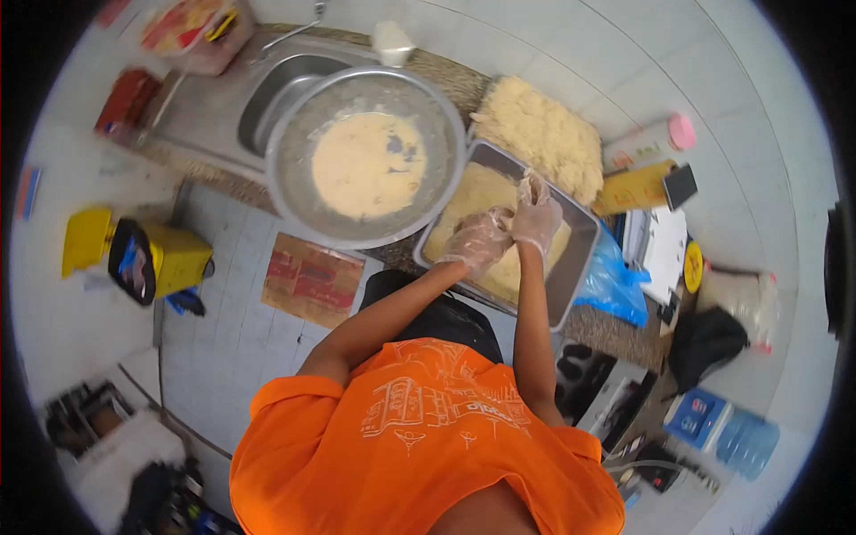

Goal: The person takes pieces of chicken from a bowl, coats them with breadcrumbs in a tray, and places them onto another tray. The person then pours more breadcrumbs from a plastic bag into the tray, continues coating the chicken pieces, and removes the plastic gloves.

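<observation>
Both my hands wear clear plastic gloves and are over a grey tub holding pale, crumb-like coating. My left hand is low over the crumbs, its fingers curled inward; whatever is in them is hidden. Beside it, my right hand is bent at the wrist with its fingers drawn together, crumbs clinging to the fingertips. I cannot make out what it holds. A large metal bowl with pale, creamy batter stands to the left of the tub.
Behind the tub is a heaped tray of crumb-coated pieces. A sink lies left of the bowl. On the right are a yellow container and a blue plastic bag. Flattened cardboard and a yellow bin are on the floor.
</observation>
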The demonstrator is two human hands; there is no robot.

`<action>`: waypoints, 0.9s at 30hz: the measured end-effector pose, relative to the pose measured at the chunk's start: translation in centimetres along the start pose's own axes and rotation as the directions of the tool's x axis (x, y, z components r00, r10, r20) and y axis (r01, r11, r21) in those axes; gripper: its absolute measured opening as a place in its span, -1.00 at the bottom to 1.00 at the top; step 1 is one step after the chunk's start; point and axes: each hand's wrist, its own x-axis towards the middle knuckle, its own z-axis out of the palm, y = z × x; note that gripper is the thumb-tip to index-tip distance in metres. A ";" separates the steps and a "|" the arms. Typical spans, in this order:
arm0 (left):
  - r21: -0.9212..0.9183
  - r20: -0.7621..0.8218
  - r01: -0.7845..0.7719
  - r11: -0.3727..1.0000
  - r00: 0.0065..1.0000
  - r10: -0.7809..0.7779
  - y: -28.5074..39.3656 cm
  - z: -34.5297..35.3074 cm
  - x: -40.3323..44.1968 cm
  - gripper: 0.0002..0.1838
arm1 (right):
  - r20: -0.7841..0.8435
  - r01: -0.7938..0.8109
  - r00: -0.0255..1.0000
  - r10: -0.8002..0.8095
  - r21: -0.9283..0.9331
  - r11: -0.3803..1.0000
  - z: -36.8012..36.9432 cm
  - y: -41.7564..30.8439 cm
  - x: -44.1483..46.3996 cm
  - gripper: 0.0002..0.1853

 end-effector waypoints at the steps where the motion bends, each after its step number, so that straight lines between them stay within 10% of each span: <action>1: 0.054 -0.053 -0.014 0.998 0.998 0.017 0.1 -1.1 0.2 -0.58 | 0.085 0.134 0.986 -0.145 0.123 0.983 0.8 -0.6 -1.1 -0.61; 6: 0.258 -0.510 0.049 0.965 0.855 0.093 -1.9 -5.8 -3.8 -0.80 | 0.372 0.159 0.835 -0.405 0.542 0.825 0.7 -7.8 -9.5 -0.61; 9: 0.019 -0.601 0.193 0.981 0.786 -0.143 -1.3 -8.6 -10.3 -0.83 | 0.623 0.386 0.552 -0.555 0.398 0.832 0.2 -8.3 -12.2 -0.53; 11: -0.040 -0.661 0.232 0.972 0.723 -0.200 -1.9 -9.2 -14.5 -0.77 | 0.557 0.854 0.170 -0.813 0.328 0.404 1.5 -6.9 -14.4 -0.51; 12: -0.081 -0.697 0.216 0.973 0.685 -0.210 -2.3 -9.5 -17.0 -0.75 | 0.550 0.847 0.115 -0.827 0.381 0.371 1.4 -7.6 -15.9 -0.51; 14: -0.049 -0.840 0.303 0.952 0.503 -0.204 -5.7 -11.1 -22.2 -0.75 | 0.755 0.243 -0.087 -0.650 0.649 0.721 -0.2 -9.8 -19.5 -0.51; 17: -0.287 -0.941 0.529 0.798 -0.001 -0.338 -16.9 -13.5 -33.3 -0.78 | 0.681 -0.149 -0.457 -0.572 0.575 0.804 -2.6 -11.0 -23.1 -0.56; 19: -0.474 -0.880 0.163 0.865 -0.066 -0.470 -10.7 -15.3 -38.6 -0.78 | 0.730 -0.207 -0.408 -0.549 0.512 0.834 -1.7 -11.3 -25.6 -0.51; 21: -0.462 -0.885 0.241 0.854 -0.178 -0.429 -13.2 -14.2 -41.2 -0.80 | 0.796 -0.271 -0.338 -0.502 0.428 0.862 -0.2 -11.4 -29.4 -0.44; 23: -0.450 -0.887 0.317 0.835 -0.268 -0.376 -16.5 -12.9 -42.1 -0.81 | 0.470 0.292 -0.026 -0.882 0.848 0.443 2.4 -12.5 -34.3 -0.32; 25: -0.519 -0.833 0.227 0.824 -0.348 -0.429 -18.6 -11.5 -41.2 -0.82 | 0.468 0.328 0.004 -0.884 0.834 0.443 6.2 -11.7 -38.0 -0.31; 27: -0.594 -0.702 -0.349 0.725 -0.215 -0.678 -15.5 -11.4 -40.3 -0.80 | 0.456 0.362 0.035 -0.889 0.823 0.437 10.7 -11.1 -40.6 -0.30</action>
